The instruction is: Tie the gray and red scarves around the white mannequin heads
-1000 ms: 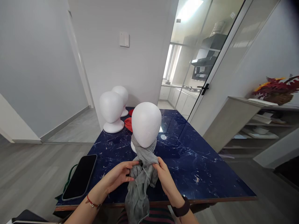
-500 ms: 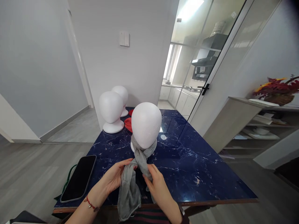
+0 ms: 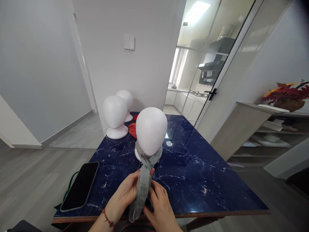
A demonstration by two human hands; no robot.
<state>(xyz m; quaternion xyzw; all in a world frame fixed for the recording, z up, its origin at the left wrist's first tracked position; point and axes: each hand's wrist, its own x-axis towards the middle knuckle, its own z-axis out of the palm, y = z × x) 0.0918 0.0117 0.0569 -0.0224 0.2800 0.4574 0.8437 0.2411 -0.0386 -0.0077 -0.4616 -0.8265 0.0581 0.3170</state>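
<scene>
A white mannequin head (image 3: 151, 129) stands upright on the table, a thin grey scarf (image 3: 144, 180) wrapped around its neck. The scarf is crossed below the chin, and one end hangs in front toward the table's near edge. My left hand (image 3: 127, 190) is closed on the scarf just below the crossing, its fingertips hidden behind the cloth. Opposite it, on the right side of the hanging end, my right hand (image 3: 160, 203) has its fingers curled on the scarf. The cloth between the hands is partly blurred.
Two more white mannequin heads, a nearer one (image 3: 115, 112) and a farther one (image 3: 126, 100), stand at the back left beside red cloth (image 3: 132, 129). A phone (image 3: 80, 185) lies at the left edge of the dark blue marbled table (image 3: 193, 174).
The hanging scarf end has swung right and narrowed between my hands. My left hand has moved right and slightly down; my right hand is lower. The mannequin heads stay put.
</scene>
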